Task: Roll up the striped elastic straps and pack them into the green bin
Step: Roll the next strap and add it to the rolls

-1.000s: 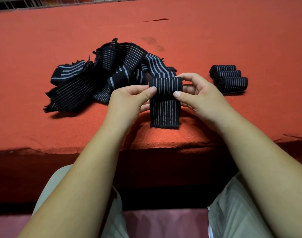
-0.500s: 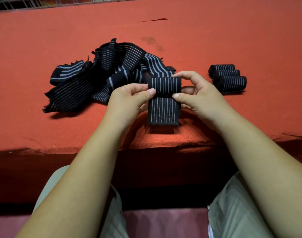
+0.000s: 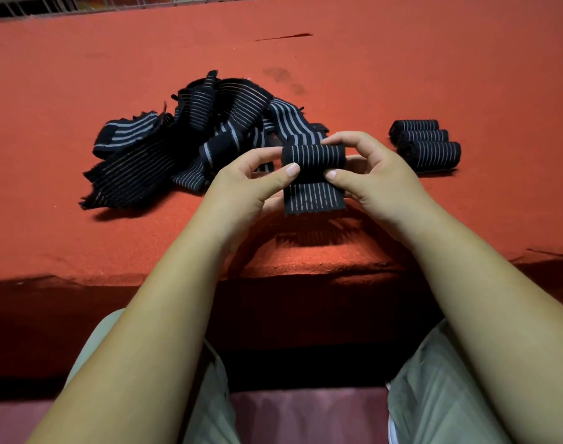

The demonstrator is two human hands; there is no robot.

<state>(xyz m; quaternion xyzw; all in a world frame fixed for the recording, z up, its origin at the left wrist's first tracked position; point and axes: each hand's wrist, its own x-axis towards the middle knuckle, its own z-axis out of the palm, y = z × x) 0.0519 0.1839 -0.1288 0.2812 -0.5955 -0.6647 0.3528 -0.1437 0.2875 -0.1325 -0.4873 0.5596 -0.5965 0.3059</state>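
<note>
1. Red felt covers the table [image 3: 433, 75], which fills the upper two thirds of the frame; its front edge runs across the middle, with deep shadow below.
2. Two bare forearms reach up from the bottom corners of the frame, above pale trousers [image 3: 440, 395] at the lower left and lower right.
3. A loose pile of unrolled straps [image 3: 184, 145], black with thin pale stripes, lies tangled on the felt at centre left.
4. The left hand [image 3: 241, 184] sits just left of frame centre, with its thumb tip pressed on the front of the half-rolled strap [image 3: 312, 158] and its fingers curled behind the left end.
5. The right hand [image 3: 376, 174], just right of centre, pinches the right end of the same strap between the thumb in front and the curled fingers on top.
6. That strap is held between both hands just above the felt near the table's front edge; its upper part is wound into a roll and a short flat tail hangs below.
7. Three finished rolls [image 3: 425, 145] lie side by side, touching, at centre right.
8. A wire grid [image 3: 81, 4] edges the upper left corner.
9. A dark stain [image 3: 283, 78] marks the felt above the pile.
</note>
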